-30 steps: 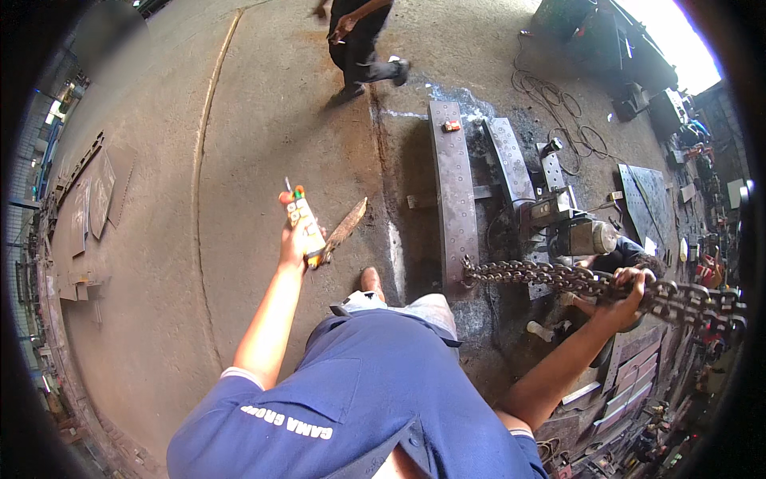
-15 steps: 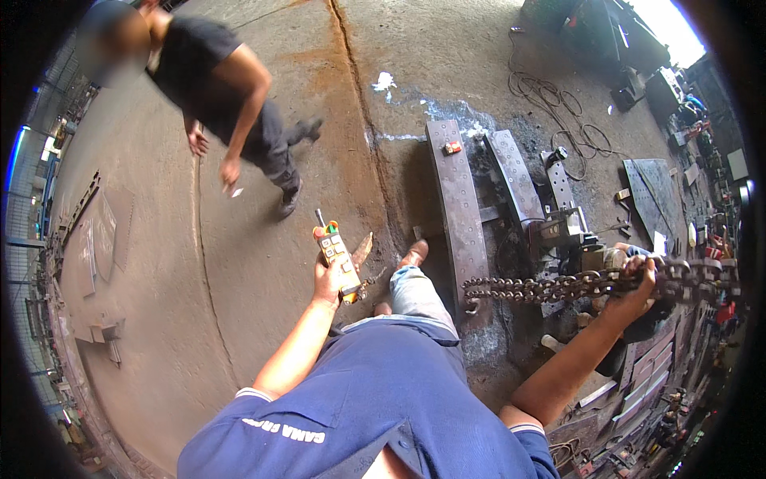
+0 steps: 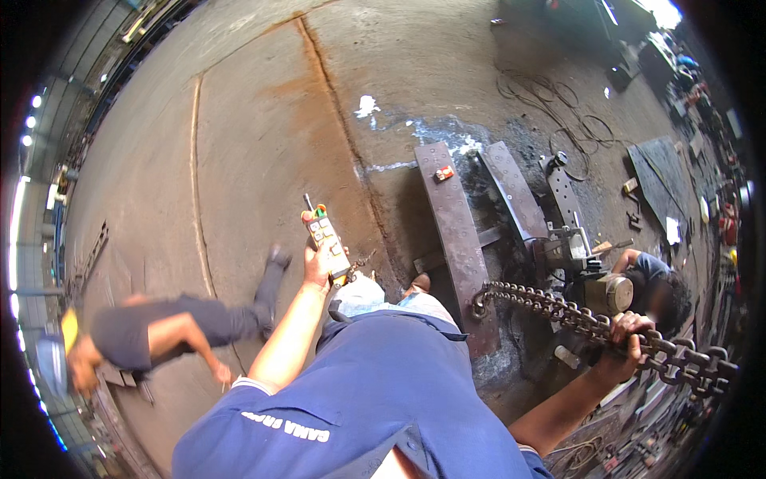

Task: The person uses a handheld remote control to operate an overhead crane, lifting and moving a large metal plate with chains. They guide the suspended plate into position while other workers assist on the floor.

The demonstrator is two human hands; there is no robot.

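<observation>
In my left hand (image 3: pixel 318 267) I hold a yellow crane remote control (image 3: pixel 327 241) with pale buttons and a short black antenna, fingers wrapped round its lower body. My right hand (image 3: pixel 627 342) is closed round a heavy steel lifting chain (image 3: pixel 586 321), doubled in several strands. The chain runs from the right edge down to a hook (image 3: pixel 479 305), which hangs over or against the near part of a long drilled steel beam (image 3: pixel 452 231); whether it touches cannot be told. A small red box (image 3: pixel 444 172) lies on that beam's far part.
Beside the beam lie a second drilled steel piece (image 3: pixel 515 191) and a machine with a round motor (image 3: pixel 610 294), where a person (image 3: pixel 658 279) crouches. Another person (image 3: pixel 167 331) walks at the left. Coiled cable (image 3: pixel 570 120) and a dark plate (image 3: pixel 666 180) lie farther right.
The walking person has passed from the far left to the near left. My right hand and the chain have come lower, and the hook now overlaps the beam. Both my hands keep their hold.
</observation>
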